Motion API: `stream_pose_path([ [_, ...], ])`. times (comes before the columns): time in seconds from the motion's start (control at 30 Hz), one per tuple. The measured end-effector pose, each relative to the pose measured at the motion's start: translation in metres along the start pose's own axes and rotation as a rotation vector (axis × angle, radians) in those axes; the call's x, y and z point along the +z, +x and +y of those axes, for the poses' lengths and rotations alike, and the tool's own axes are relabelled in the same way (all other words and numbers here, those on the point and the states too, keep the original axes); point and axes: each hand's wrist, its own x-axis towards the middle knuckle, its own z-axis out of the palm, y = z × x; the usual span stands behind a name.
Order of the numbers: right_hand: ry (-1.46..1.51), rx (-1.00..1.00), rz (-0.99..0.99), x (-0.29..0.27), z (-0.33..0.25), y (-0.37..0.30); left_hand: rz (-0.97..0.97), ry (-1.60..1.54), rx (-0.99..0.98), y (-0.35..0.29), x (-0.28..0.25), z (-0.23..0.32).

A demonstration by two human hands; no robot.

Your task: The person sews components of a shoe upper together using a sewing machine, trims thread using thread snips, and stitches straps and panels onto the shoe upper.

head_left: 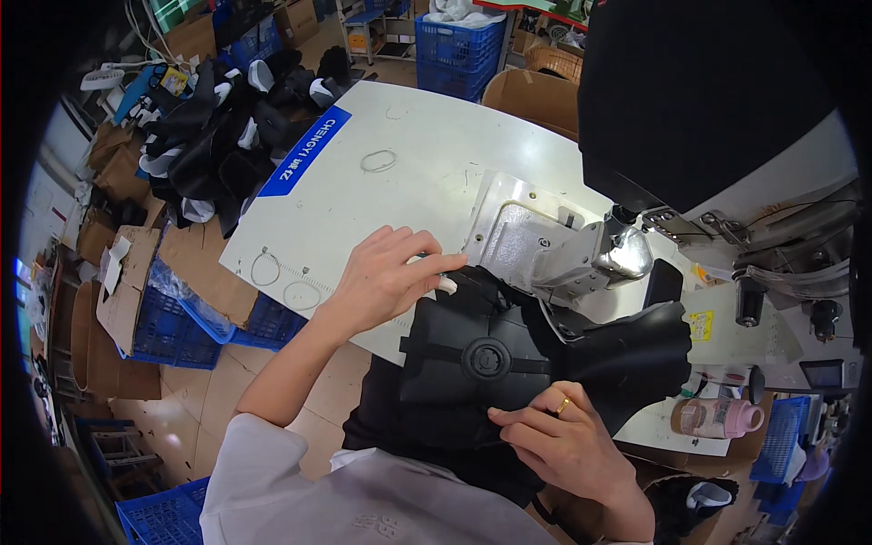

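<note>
We see the black piece at the near edge of the white counter, beside the machine's metal arm. Our right hand has its grip closed on the piece's near edge. Our left hand bends over its upper corner; whether that grip holds the small white bit, we cannot tell.

There were two hands, one gold ring, one black dial, one white tabletop, one blue label and one pink-capped bottle.
</note>
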Motion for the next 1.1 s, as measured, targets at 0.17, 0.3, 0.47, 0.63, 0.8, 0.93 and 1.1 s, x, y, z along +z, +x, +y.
stream_pose_path([
  [0.17, 0.003, -0.041, 0.026, 0.004, 0.002, 0.000, 0.084, -0.032, -0.101, -0.006, -0.003, -0.007],
  [0.3, -0.002, -0.030, 0.014, 0.004, 0.004, -0.002, 0.103, -0.141, -0.156, -0.002, -0.015, 0.001],
  [0.47, 0.031, -0.035, 0.083, 0.005, 0.001, 0.001, 0.118, -0.090, -0.104, -0.002, -0.002, 0.001],
  [0.63, -0.392, 0.073, 0.702, -0.017, 0.006, -0.028, 0.212, -0.248, -0.182, 0.011, -0.024, 0.027],
  [0.8, -0.061, 0.414, 0.983, -0.017, 0.014, -0.014, -0.249, -0.232, 0.090, 0.019, -0.028, 0.065],
  [0.93, -0.072, 0.490, 0.866, -0.006, 0.015, -0.027, -0.234, -0.315, 0.178, 0.026, -0.010, 0.081],
  [1.1, -0.217, 0.332, 0.934, -0.010, -0.007, -0.079, -0.196, -0.561, 0.197, 0.034, 0.002, 0.093],
])
